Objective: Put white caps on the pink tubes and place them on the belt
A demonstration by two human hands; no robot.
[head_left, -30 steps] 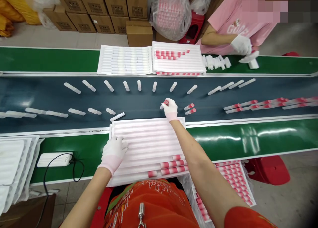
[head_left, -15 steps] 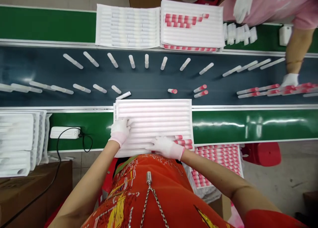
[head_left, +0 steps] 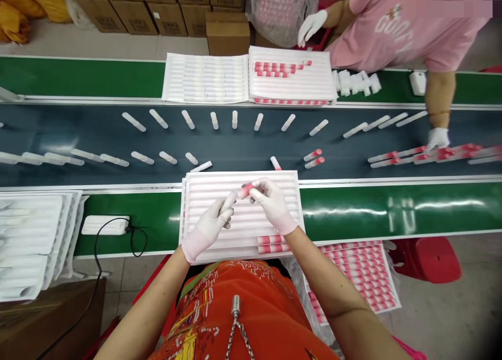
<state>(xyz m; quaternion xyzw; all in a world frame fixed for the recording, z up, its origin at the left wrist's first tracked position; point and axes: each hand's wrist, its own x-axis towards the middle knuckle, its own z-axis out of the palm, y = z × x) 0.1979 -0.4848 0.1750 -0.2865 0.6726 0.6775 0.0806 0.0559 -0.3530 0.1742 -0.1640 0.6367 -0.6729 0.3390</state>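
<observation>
Above a white ribbed tray (head_left: 241, 219), my two gloved hands meet. My left hand (head_left: 212, 221) is closed on a small white tube (head_left: 230, 199). Between the fingers and thumb of my right hand (head_left: 272, 200) is a pink-and-white tube (head_left: 246, 190). The facing ends of the two pieces are very close; I cannot tell whether they touch. Several pink-ended tubes (head_left: 270, 248) lie in the tray's near grooves, below my right hand. A white tube with a pink end (head_left: 275, 163) stands on the dark belt just beyond the tray.
White tubes (head_left: 168, 158) stand in rows along the dark belt (head_left: 219, 140). Across it are two more trays (head_left: 290, 91) and a co-worker's gloved hand (head_left: 438, 138) at pink-ended tubes. Left lie stacked trays (head_left: 35, 245) and a white power bank (head_left: 105, 225) with a cable.
Both my hands have risen from the tray's near part and come together, now holding the tubes. The view has tilted up. The co-worker's other hand has moved left.
</observation>
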